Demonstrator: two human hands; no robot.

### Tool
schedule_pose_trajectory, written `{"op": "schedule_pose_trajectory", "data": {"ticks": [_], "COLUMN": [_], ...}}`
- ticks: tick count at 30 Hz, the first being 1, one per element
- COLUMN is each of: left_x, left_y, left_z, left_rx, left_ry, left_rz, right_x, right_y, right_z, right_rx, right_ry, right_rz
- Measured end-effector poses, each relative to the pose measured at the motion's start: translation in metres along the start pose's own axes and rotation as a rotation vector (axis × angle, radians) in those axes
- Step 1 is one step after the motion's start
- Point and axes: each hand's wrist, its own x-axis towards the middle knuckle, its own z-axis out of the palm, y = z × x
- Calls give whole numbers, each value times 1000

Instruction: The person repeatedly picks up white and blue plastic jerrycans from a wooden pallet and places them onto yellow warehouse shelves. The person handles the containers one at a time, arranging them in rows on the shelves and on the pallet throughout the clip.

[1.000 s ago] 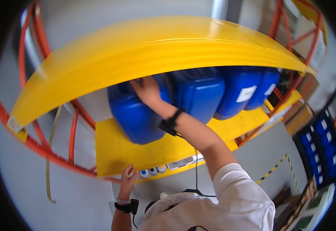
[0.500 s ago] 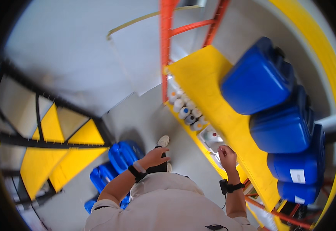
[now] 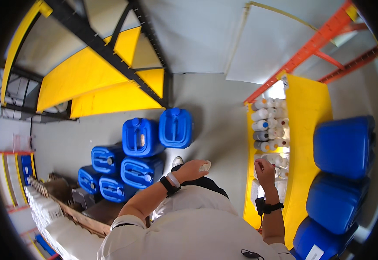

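My left hand point(image 3: 191, 170) hangs in front of my body, its loosely bent fingers apart and no held thing visible. A white shoe point(image 3: 206, 166) shows just past its fingertips. Close to the yellow shelf rack point(image 3: 301, 112), my right hand point(image 3: 264, 173) has its fingers curled together in a pinch; whatever may be between them is too small to make out. White and grey bottles point(image 3: 270, 123) with coloured caps stand in rows on the rack's lower level, ahead of and beside that hand. Blue jerrycans point(image 3: 141, 138) stand on the floor to the left of my left hand.
Large blue jerrycans point(image 3: 344, 147) line the rack's upper level on the right. An orange upright point(image 3: 299, 54) rises at its far end. A black rack with yellow beams point(image 3: 111, 97) stands far left. White containers point(image 3: 61, 227) and a wooden edge point(image 3: 74, 212) lie near left.
My view has swung leftward, bringing more floor jerrycans and the white containers into sight. The shelf bottles now appear farther right. Both hands keep nearly the same pose.
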Motion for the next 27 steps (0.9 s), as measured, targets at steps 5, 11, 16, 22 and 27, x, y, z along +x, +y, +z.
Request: {"op": "schedule_pose_trajectory", "data": {"ticks": [5, 11, 16, 22, 27], "left_x": [-44, -92, -138, -204, -259], "left_y": [-32, -67, -97, -152, -203], "left_z": [5, -4, -11, -13, -3], "left_rx": [-64, -115, -168, -201, -191], "left_ry": [68, 147, 222, 290, 320], "left_rz": [-62, -118, -134, -160, -328], "right_x": [11, 14, 1, -31, -44], "right_y": [-34, -94, -138, -174, -197], "right_z": [43, 95, 138, 209, 273], "right_rx": [14, 23, 9, -27, 18], "right_ry": [-152, -290, -385, -519, -661], "right_rz": [-93, -195, -201, -213, -184]}}
